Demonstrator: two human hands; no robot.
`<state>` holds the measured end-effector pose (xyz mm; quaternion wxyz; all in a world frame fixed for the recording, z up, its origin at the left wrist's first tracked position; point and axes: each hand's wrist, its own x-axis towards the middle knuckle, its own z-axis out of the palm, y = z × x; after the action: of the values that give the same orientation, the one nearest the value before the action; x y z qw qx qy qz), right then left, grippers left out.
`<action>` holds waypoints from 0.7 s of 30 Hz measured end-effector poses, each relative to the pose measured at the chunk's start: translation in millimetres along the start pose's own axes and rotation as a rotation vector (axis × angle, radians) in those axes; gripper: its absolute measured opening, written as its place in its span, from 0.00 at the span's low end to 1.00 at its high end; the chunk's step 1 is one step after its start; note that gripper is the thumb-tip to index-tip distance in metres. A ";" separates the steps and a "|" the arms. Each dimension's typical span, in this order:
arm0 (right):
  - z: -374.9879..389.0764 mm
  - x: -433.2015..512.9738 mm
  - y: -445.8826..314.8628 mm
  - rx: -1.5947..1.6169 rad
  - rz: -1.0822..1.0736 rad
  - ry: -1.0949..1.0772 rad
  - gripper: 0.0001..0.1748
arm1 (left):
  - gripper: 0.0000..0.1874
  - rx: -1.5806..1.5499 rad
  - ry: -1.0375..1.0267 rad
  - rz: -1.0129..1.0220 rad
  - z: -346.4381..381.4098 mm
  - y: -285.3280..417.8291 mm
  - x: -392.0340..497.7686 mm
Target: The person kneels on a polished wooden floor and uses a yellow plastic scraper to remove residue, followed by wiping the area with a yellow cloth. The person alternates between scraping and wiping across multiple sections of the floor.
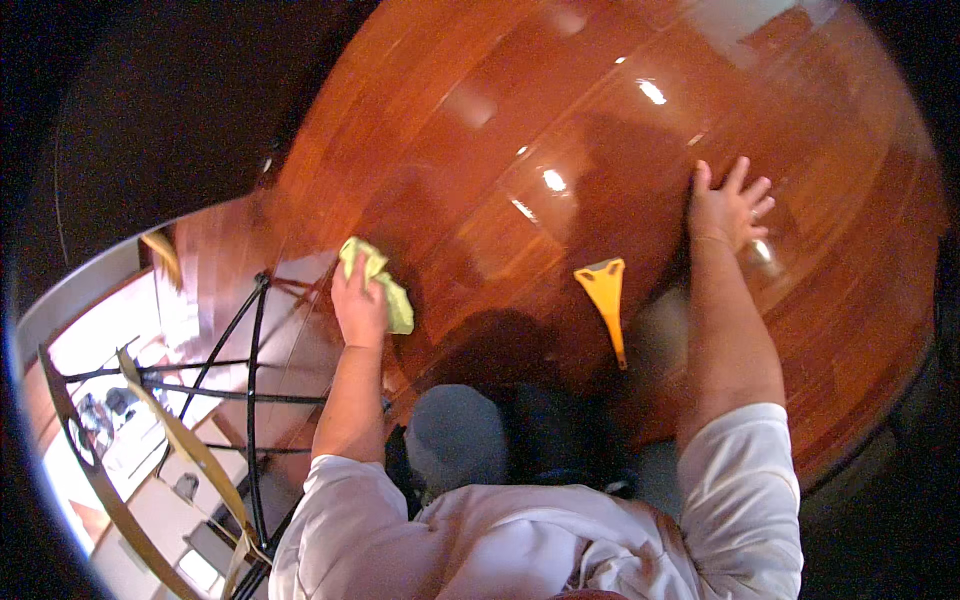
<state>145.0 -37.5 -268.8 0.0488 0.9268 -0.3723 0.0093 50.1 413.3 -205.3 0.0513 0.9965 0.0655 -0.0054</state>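
My left hand [358, 304] grips a crumpled pale yellow cloth [397, 307] against a glossy reddish-brown plank floor [465, 225]. Part of the cloth sticks out beyond the fingers and to their right. Over on the right, my right hand [726, 208] is spread flat on the planks with its fingers apart and nothing in it. Between my two arms lies a yellow triangular tool [604, 296], apparently a scraper. Its wide end points away from me and its narrow handle towards me.
A black metal-legged frame [253, 375] stands to my left, with a curved tan strip [187, 442] beside it. Past the frame is a brightly lit area with blurred items. My knee [456, 435] rests close in front of my body. Shiny reflections mark the planks.
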 end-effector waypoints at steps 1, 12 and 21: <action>-0.4 0.0 0.3 0.006 -0.007 0.010 0.38 | 0.24 0.009 0.017 0.128 3.0 27.9 9.4; -9.0 -1.8 0.0 0.051 0.014 -0.073 0.40 | 0.26 0.117 0.043 0.093 52.9 131.8 -6.4; -18.7 -2.0 -2.2 0.065 0.046 -0.152 0.40 | 0.27 0.109 0.065 0.081 55.8 131.3 -5.7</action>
<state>145.5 -32.7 -250.5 -0.0096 0.9171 -0.3956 -0.0479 61.4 277.4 -247.4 -0.0052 0.9993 0.0263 0.0255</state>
